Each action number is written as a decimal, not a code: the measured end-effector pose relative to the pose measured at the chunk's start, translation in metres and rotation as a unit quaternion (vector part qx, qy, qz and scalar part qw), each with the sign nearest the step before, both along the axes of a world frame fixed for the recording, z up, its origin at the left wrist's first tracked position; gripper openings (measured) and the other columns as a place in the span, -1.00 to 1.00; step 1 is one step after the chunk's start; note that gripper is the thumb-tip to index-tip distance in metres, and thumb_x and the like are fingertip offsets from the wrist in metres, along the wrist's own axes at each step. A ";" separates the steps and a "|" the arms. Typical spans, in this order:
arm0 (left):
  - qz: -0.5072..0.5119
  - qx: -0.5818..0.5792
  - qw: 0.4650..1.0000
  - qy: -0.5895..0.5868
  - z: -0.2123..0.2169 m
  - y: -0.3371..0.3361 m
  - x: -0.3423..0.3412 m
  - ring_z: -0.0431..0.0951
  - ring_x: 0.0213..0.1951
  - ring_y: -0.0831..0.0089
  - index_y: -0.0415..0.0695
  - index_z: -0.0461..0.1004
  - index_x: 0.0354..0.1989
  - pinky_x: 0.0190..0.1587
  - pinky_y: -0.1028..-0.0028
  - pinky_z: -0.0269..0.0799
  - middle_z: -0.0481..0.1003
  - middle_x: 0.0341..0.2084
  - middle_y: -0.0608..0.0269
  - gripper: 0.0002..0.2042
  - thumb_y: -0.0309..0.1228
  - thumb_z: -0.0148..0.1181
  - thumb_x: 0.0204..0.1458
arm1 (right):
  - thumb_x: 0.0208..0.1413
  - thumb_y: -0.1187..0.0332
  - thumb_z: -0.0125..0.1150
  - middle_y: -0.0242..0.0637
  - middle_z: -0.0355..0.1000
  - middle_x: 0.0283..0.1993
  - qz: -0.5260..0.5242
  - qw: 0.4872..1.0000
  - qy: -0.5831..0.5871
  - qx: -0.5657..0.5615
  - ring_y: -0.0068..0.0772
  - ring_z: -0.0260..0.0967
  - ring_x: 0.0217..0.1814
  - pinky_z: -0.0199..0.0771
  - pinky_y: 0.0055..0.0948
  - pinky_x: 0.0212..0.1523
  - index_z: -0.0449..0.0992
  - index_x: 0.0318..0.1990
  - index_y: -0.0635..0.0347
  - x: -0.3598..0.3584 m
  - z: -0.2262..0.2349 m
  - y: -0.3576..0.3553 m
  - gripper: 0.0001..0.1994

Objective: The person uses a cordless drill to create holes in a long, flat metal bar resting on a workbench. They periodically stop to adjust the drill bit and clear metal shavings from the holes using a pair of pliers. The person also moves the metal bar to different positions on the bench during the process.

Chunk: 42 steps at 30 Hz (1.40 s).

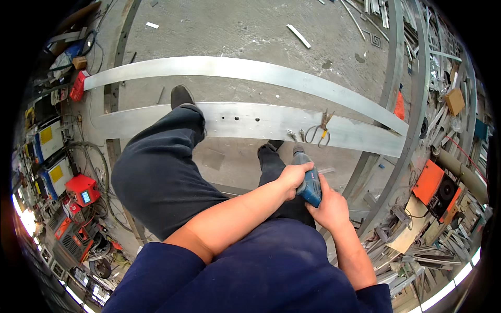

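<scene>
Both hands are closed around a blue power drill (pixel 311 189). My left hand (pixel 294 180) wraps the drill's body behind the chuck, while my right hand (pixel 330 205) grips its rear right side. The dark chuck points away from me, toward the near edge of a wide flat metal bar (pixel 172 123). Several round holes show in this bar's middle. Scissors (pixel 319 133) with dark and yellow handles lie on it, right of the chuck, beside a few small metal bits (pixel 291 135). My left shoe (pixel 181 96) rests at the bar's far edge.
Beyond lies a second metal strip (pixel 219 67). Steel rails (pixel 401 62) run along the right, with metal offcuts and an orange machine (pixel 436 185) past them. A red box with a lit display (pixel 83 190) and cables stand left. Scraps lie on the concrete floor (pixel 224 31).
</scene>
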<state>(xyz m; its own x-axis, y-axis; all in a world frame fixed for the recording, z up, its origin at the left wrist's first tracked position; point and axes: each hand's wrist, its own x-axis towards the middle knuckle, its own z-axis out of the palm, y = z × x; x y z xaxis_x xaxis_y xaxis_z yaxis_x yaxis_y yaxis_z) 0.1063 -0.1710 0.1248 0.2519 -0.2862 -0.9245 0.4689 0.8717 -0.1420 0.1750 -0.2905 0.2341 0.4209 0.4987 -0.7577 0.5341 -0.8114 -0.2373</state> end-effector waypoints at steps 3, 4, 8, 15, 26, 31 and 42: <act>0.017 -0.021 1.000 0.001 -0.012 -0.004 -0.001 0.65 -0.22 0.28 -0.34 0.49 -0.03 -0.07 0.26 0.59 0.58 -0.19 0.08 -0.61 -0.19 0.23 0.26 | -0.14 0.32 0.44 0.03 0.57 -0.17 0.007 1.000 0.008 -0.019 0.13 0.57 -0.15 0.58 -0.02 -0.12 0.15 0.45 0.24 0.003 -0.007 0.001 -0.08; 0.017 -0.012 1.000 0.004 -0.016 -0.003 0.000 0.65 -0.21 0.28 -0.34 0.49 -0.03 -0.07 0.26 0.59 0.58 -0.19 0.08 -0.62 -0.19 0.22 0.26 | -0.15 0.32 0.44 0.03 0.57 -0.17 0.014 1.000 0.010 -0.025 0.12 0.58 -0.15 0.58 -0.03 -0.11 0.14 0.46 0.24 0.006 -0.011 0.003 -0.07; 0.025 0.019 0.999 0.013 -0.024 0.005 0.004 0.64 -0.18 0.27 -0.35 0.49 -0.02 -0.05 0.25 0.57 0.58 -0.17 0.08 -0.61 -0.19 0.22 0.26 | -0.18 0.35 0.41 0.03 0.58 -0.19 0.038 0.999 0.021 -0.027 0.14 0.57 -0.16 0.58 -0.02 -0.09 0.14 0.47 0.19 0.018 -0.023 0.012 -0.06; 0.063 0.022 0.997 0.029 -0.028 0.016 0.013 0.62 -0.13 0.27 -0.40 0.48 0.01 -0.03 0.26 0.53 0.57 -0.12 0.03 -0.55 -0.17 0.25 0.23 | -0.24 0.40 0.39 0.10 0.56 -0.15 0.060 0.996 0.041 -0.043 0.21 0.55 -0.10 0.55 0.01 -0.06 0.12 0.49 0.11 0.036 -0.037 0.027 -0.02; 0.072 0.026 0.997 0.033 -0.047 0.018 0.019 0.63 -0.18 0.29 -0.38 0.48 -0.02 -0.07 0.25 0.55 0.57 -0.19 0.07 -0.60 -0.20 0.21 0.26 | -0.23 0.38 0.40 0.07 0.57 -0.18 0.081 0.995 0.046 -0.045 0.17 0.57 -0.12 0.58 0.01 -0.05 0.14 0.49 0.14 0.048 -0.051 0.038 -0.02; 0.064 0.021 0.997 0.036 -0.048 0.021 0.023 0.63 -0.19 0.28 -0.38 0.48 -0.02 -0.08 0.26 0.55 0.57 -0.18 0.07 -0.60 -0.20 0.21 0.27 | -0.22 0.39 0.40 0.11 0.57 -0.14 0.069 0.995 0.053 -0.058 0.20 0.56 -0.09 0.56 0.01 -0.03 0.12 0.49 0.10 0.052 -0.051 0.041 -0.03; 0.056 0.033 0.997 0.039 -0.046 0.022 0.027 0.62 -0.14 0.27 -0.39 0.47 0.03 -0.03 0.25 0.53 0.57 -0.14 0.04 -0.55 -0.17 0.23 0.25 | -0.23 0.37 0.42 0.08 0.57 -0.16 0.070 0.995 0.053 -0.038 0.19 0.56 -0.12 0.57 0.01 -0.05 0.13 0.48 0.14 0.054 -0.057 0.036 -0.01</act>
<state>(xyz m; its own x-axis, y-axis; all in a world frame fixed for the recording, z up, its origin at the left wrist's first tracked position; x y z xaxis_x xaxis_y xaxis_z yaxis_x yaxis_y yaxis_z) 0.1332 -0.1489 0.0790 0.2062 -0.1989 -0.9581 0.3589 0.9263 -0.1150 0.2293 -0.2544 0.1773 0.2668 0.4862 -0.8321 0.6185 -0.7485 -0.2391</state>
